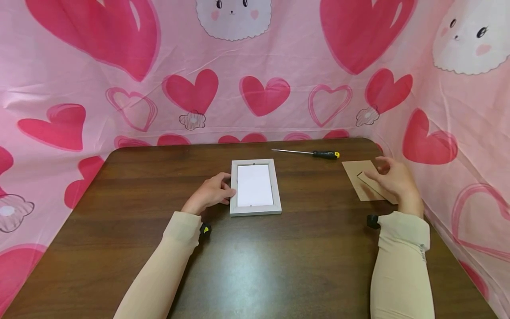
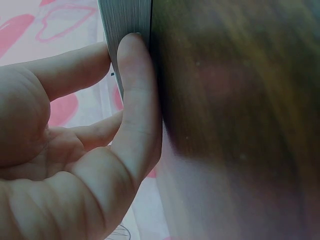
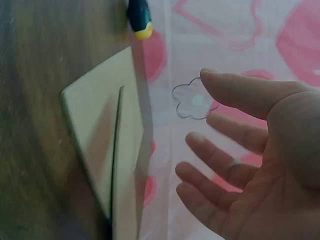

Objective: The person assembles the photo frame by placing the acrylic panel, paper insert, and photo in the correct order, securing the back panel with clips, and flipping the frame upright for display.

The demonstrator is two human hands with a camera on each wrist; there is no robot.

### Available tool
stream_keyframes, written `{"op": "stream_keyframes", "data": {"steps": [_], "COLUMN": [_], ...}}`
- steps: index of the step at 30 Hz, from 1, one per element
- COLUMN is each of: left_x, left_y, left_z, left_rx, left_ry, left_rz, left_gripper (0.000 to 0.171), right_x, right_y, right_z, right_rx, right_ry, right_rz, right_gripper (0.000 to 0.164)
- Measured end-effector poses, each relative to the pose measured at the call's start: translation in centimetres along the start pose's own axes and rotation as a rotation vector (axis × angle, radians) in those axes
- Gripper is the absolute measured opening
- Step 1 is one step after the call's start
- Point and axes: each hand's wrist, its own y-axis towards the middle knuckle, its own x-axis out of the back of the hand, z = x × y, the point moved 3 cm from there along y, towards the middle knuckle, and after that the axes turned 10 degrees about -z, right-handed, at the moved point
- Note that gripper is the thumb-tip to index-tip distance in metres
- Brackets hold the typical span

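A light grey picture frame point(image 1: 256, 212) lies in the middle of the table, with a white sheet point(image 1: 255, 186) inside its border. My left hand point(image 1: 211, 191) is at its left side. The thumb and a finger touch the frame's side edge point(image 2: 125, 17) in the left wrist view, without closing round it. On the right lies a tan backing board point(image 1: 352, 170) with a flap standing up from it. Above that board hovers my right hand point(image 1: 392, 179), fingers loosely bent and apart from it. The right wrist view shows nothing in that hand point(image 3: 235, 155).
A screwdriver point(image 1: 324, 154) with a black and yellow handle lies behind the frame, toward the back right. Pink heart-print cloth point(image 1: 264, 95) hangs along the table's back and sides. The table point(image 1: 247, 261) is dark wood.
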Motion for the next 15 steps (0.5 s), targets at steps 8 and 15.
{"op": "stream_keyframes", "data": {"steps": [8, 15], "left_x": [0.0, 0.0], "left_y": [0.0, 0.0], "left_z": [0.0, 0.1], "left_rx": [-0.001, -0.004], "left_ry": [-0.003, -0.001], "left_rz": [0.002, -0.001], "left_gripper": [0.059, 0.060], "right_x": [-0.4, -0.9], "right_y": [-0.5, -0.7], "right_z": [-2.0, -2.8], "right_rx": [-0.120, -0.147], "right_ry": [-0.117, -0.188], "right_rz": [0.075, 0.077], "right_gripper": [0.074, 0.074]}}
